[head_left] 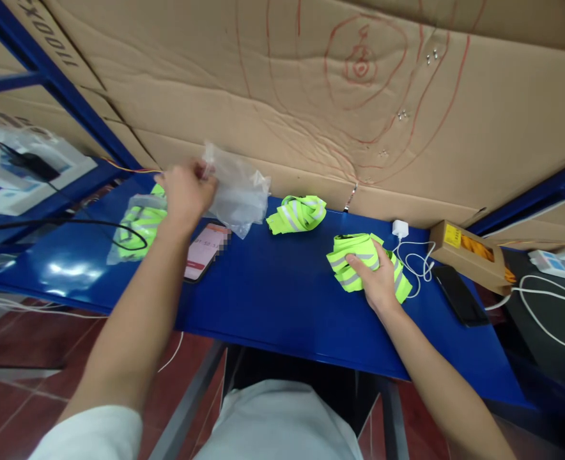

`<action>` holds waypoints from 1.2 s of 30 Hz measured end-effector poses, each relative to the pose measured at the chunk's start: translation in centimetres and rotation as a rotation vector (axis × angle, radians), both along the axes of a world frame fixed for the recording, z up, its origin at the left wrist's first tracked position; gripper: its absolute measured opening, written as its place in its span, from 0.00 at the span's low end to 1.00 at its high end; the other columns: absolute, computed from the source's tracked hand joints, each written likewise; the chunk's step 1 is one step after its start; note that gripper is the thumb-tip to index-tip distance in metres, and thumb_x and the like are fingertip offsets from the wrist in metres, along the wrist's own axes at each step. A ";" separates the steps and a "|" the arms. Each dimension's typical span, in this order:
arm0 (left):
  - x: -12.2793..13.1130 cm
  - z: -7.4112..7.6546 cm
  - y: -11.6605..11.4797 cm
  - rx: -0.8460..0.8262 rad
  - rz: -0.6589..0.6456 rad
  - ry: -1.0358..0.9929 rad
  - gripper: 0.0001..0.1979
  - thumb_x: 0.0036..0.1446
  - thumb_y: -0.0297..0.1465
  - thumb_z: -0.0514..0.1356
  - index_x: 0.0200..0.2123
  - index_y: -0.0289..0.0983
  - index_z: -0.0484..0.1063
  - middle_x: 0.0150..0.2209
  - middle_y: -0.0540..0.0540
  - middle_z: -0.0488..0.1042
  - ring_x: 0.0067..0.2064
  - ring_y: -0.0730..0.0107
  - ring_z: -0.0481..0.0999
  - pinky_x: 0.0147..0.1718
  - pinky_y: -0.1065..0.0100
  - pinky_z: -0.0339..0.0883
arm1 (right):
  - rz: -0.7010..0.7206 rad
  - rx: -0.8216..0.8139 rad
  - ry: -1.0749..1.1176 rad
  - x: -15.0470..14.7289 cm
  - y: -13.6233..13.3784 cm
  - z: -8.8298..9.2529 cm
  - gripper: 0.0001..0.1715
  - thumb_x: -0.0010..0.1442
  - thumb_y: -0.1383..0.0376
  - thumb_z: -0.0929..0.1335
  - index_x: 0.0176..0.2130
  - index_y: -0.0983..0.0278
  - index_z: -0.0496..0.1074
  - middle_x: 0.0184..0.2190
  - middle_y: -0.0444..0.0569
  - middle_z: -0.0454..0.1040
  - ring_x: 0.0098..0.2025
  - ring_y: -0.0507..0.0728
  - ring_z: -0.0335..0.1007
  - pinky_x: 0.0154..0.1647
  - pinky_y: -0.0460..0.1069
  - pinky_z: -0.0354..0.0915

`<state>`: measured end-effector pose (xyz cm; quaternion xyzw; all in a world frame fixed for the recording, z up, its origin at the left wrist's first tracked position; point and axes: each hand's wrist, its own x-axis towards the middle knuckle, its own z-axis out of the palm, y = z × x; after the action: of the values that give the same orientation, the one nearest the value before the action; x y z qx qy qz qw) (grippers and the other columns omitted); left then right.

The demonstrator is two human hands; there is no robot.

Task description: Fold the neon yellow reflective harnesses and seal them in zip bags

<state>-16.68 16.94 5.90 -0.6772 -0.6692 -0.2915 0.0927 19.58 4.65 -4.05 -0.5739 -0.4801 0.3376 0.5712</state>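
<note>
Frame right: right hand (379, 280) clasps lime reflective fabric (353, 253), fingers closed | centre-left: left hand (186, 191) blurred at clear plastic bag (240, 199), can't tell grip | slack right fingers could spill folds

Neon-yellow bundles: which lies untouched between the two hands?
The middle bundle; the leftmost bundle is in clear plastic, and the right hand grips the rightmost bundle.

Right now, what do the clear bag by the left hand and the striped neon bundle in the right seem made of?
Clear bag: probably thin, glossy plastic film; it's see-through and crinkled. Striped neon bundle: likely soft, mostly matte fabric, judging by its folds; whether the striping is reflective is unclear.
</note>
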 end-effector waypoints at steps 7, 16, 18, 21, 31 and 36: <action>14.3 -4.4 -12.1 -0.205 -0.520 0.492 0.18 0.61 0.17 0.50 0.44 0.31 0.79 0.44 0.32 0.78 0.50 0.45 0.76 0.48 0.47 0.68 | -0.100 0.090 0.076 1.0 -0.5 1.2 0.39 0.49 0.52 0.81 0.57 0.60 0.75 0.46 0.50 0.82 0.43 0.62 0.80 0.45 0.56 0.76; 15.8 -7.7 -16.9 -0.191 -0.845 0.498 0.26 0.67 0.22 0.47 0.66 0.38 0.66 0.51 0.35 0.79 0.52 0.51 0.78 0.50 0.52 0.70 | -0.064 0.053 0.003 0.9 -0.6 0.8 0.37 0.50 0.52 0.81 0.55 0.60 0.76 0.46 0.50 0.82 0.45 0.61 0.79 0.49 0.55 0.75; 14.4 -6.0 -16.7 -0.175 -1.075 0.434 0.21 0.68 0.24 0.50 0.61 0.41 0.70 0.56 0.41 0.78 0.54 0.57 0.77 0.55 0.56 0.68 | -0.076 0.070 0.013 0.9 -0.7 1.0 0.36 0.50 0.53 0.81 0.55 0.60 0.76 0.46 0.49 0.82 0.45 0.61 0.79 0.49 0.56 0.74; 12.3 -4.2 -14.1 -0.211 -1.260 0.277 0.18 0.65 0.21 0.52 0.53 0.39 0.73 0.55 0.43 0.78 0.57 0.61 0.75 0.58 0.60 0.67 | -0.117 0.085 0.077 1.1 -0.6 1.5 0.35 0.51 0.54 0.81 0.55 0.60 0.76 0.45 0.48 0.82 0.42 0.60 0.79 0.47 0.55 0.75; 9.9 -7.6 -9.5 -0.383 -0.952 0.300 0.30 0.68 0.46 0.59 0.70 0.47 0.61 0.69 0.37 0.65 0.65 0.45 0.70 0.64 0.43 0.62 | 0.271 -0.123 0.279 0.9 -1.3 1.8 0.36 0.47 0.57 0.83 0.54 0.58 0.77 0.45 0.46 0.82 0.42 0.58 0.80 0.46 0.53 0.77; 8.7 -8.8 -9.8 -0.358 -0.903 0.222 0.30 0.74 0.43 0.50 0.74 0.40 0.54 0.75 0.36 0.54 0.74 0.51 0.56 0.69 0.49 0.56 | 0.707 -0.324 0.032 -0.7 -1.8 1.1 0.34 0.48 0.55 0.82 0.53 0.59 0.78 0.46 0.45 0.82 0.47 0.61 0.80 0.50 0.54 0.76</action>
<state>-7.94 7.14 -2.92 -0.9316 -0.3348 -0.1094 -0.0897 18.84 2.90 -2.97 -0.4506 -0.5798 0.5939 0.3287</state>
